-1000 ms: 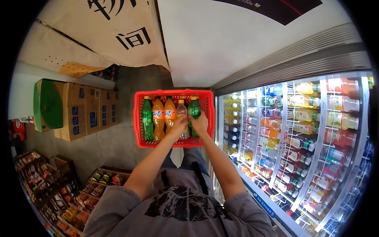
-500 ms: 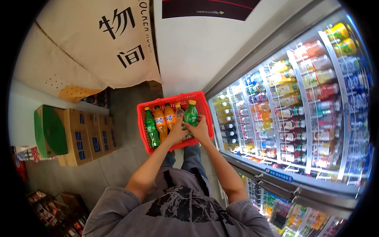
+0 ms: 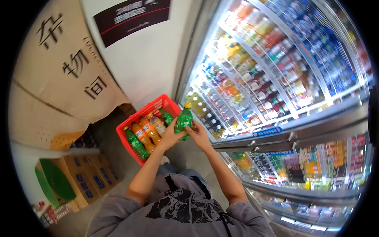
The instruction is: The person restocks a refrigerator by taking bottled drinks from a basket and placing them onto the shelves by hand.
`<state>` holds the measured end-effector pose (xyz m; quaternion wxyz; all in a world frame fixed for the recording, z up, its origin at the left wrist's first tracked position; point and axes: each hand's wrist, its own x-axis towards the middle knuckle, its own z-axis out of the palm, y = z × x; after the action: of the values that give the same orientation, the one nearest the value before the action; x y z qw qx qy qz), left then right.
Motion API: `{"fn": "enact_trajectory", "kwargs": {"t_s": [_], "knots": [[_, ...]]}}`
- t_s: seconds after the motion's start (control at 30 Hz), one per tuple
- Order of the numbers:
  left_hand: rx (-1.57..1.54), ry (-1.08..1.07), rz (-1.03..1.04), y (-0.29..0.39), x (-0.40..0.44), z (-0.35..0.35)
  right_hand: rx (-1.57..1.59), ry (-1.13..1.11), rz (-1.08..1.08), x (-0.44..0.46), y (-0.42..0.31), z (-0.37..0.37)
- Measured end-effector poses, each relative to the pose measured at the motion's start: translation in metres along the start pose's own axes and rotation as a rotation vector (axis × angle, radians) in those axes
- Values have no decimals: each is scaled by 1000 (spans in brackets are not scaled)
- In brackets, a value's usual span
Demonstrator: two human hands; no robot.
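1. Green bottle (image 3: 184, 121), one, held just right of the basket (image 3: 170, 103), between it and the fridge (image 3: 300, 142).
2. Its long axis runs near to far, the far end leaning slightly right; its yellow cap (image 3: 188, 105) points far, its base near; how steeply it tips, I cannot tell.
3. Left hand (image 3: 171, 135) grasps its lower part from the left; right hand (image 3: 200, 137) grips it from the right, fingers against its lower side.
4. Five bottles stand in the basket: two green ones (image 3: 136, 144), two orange ones (image 3: 149, 128), one clear one (image 3: 159, 126); a green at each end, the others between; their axes run roughly parallel, caps toward the far left.
5. One poster (image 3: 134, 19), far; one curtain (image 3: 51, 102) with three large characters, left; one green box (image 3: 55, 181) beside brown boxes (image 3: 85, 177), near left; the fridge, right, holds rows too many to count.
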<state>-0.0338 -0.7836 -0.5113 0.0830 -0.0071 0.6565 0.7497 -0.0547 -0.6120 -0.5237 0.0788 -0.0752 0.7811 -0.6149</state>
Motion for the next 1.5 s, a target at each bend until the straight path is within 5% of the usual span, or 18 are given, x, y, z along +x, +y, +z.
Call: {"fn": "enact_trajectory", "kwargs": {"t_s": [0.5, 0.57, 0.67, 0.77, 0.83, 0.9, 0.97, 1.07, 1.1, 1.17, 1.5], "knots": [[-119, -461, 135, 65, -8, 259, -91, 549, -133, -163, -82, -237], [-146, -525, 117, 70, -18, 283, -335, 873, -294, -181, -83, -262], [-173, -545, 152, 71, -29, 308, -297, 1208, -236, -199, -74, -298], [-155, -571, 170, 60, -41, 322, -450, 1216, -223, -198, -49, -327], [-162, -595, 173, 55, -46, 327, -349, 1200, -248, -192, -48, -335], [-166, -615, 124, 54, -50, 333, -101, 1023, -25, -189, -56, -343], [-171, -605, 132, 57, -53, 338, -196, 1039, -119, -174, -39, -358], [-176, -615, 151, 61, -55, 342, 514, 720, -47, -160, -18, -381], [-170, -610, 157, 64, -57, 341, 519, 714, -52, -159, -24, -378], [-160, -628, 143, 69, -62, 337, 103, 891, 124, -160, -46, -365], [-145, -652, 133, 76, -86, 285, -11, 1197, -3, -145, -38, -353]]}}
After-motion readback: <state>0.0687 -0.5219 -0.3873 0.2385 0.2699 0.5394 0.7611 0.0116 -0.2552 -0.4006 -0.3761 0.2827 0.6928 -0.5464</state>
